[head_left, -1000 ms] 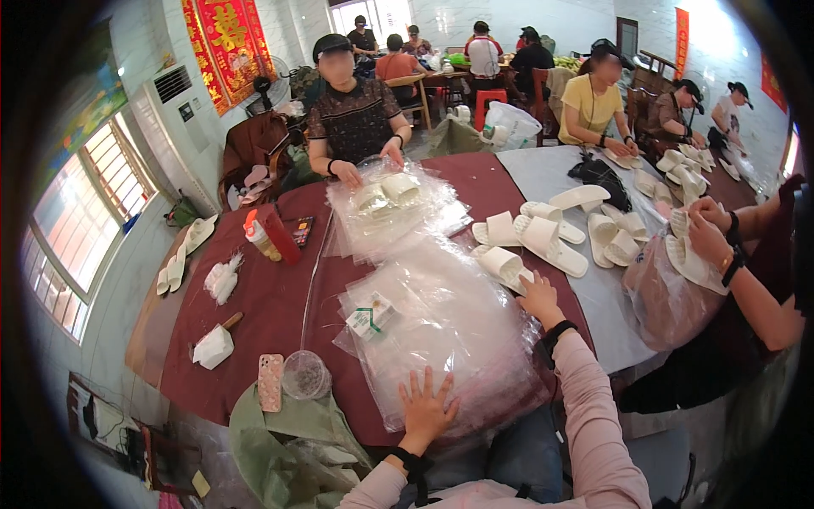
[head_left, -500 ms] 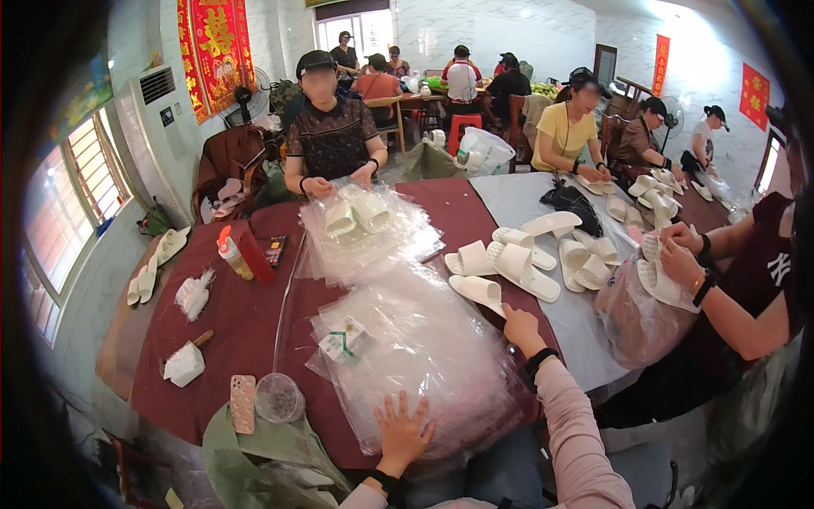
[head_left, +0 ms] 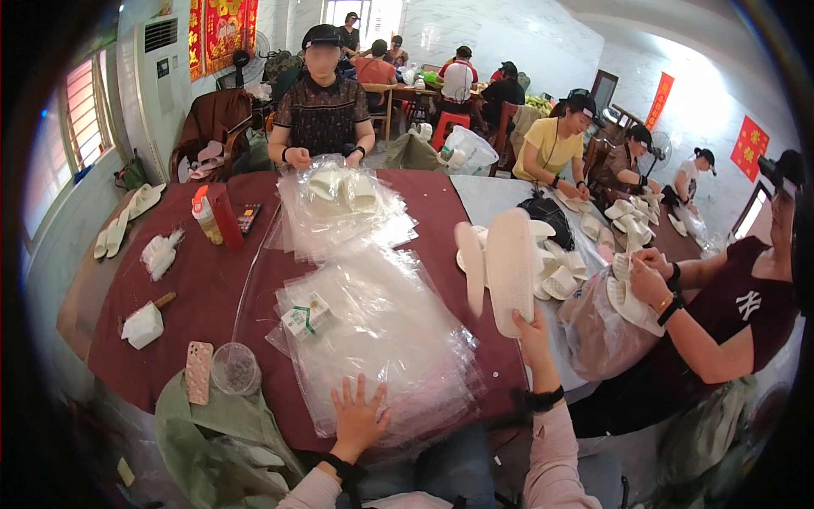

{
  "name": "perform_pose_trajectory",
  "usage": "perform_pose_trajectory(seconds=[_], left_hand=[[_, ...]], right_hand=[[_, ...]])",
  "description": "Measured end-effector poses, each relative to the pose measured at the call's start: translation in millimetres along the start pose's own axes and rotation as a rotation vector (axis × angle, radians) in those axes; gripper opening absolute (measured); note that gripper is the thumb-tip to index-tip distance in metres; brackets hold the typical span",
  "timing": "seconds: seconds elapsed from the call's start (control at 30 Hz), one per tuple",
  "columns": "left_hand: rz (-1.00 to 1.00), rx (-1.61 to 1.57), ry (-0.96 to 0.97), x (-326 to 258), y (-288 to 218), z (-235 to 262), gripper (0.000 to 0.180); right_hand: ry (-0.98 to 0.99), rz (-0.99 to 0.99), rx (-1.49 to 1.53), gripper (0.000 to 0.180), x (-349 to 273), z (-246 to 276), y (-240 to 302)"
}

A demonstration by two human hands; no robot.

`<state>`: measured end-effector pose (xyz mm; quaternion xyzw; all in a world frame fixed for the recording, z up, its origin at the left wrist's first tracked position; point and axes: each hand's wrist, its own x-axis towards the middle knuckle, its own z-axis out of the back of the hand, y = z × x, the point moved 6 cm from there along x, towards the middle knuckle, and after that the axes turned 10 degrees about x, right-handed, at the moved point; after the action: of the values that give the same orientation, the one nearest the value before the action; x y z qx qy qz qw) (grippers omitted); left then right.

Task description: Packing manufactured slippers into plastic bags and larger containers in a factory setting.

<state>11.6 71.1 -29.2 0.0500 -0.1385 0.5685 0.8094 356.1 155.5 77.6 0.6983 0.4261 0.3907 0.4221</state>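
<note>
While the left hand (head_left: 359, 417) is resting, fingers spread, on a stack of clear plastic bags (head_left: 381, 318), the right hand (head_left: 532, 332) is clamping a cream slipper (head_left: 510, 263) by its lower end. That slipper is extending upward beyond the fingertips, sole showing, right of the bags.

The right hand (head_left: 532, 329), previously reaching to slippers lying on the table (head_left: 431, 204), now grips a white slipper (head_left: 511, 271) at its lower end. This slipper is raised upright, broad face toward the camera. A second slipper (head_left: 470, 267), blurred, now also stands upright, just left of it.
</note>
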Motion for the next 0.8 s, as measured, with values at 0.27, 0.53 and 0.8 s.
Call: perform_pose_trajectory(seconds=[0.27,0.53,0.8], left_hand=[[0.019,-0.053,-0.030,-5.8,2.0,0.1,0.054],[-0.004,0.058,-0.001,-7.7,4.9,-7.0,0.062],[0.030,-0.116,-0.032,-9.6,7.8,-13.1,0.070]], right_hand=[[0.148,-0.106,0.285,0.050,-96.2,-74.8,55.5],[0.182,-0.386,0.301,0.048,-128.8,-116.9,-18.7],[0.107,-0.768,0.581,0.039,-155.5,-125.5,-96.5]])
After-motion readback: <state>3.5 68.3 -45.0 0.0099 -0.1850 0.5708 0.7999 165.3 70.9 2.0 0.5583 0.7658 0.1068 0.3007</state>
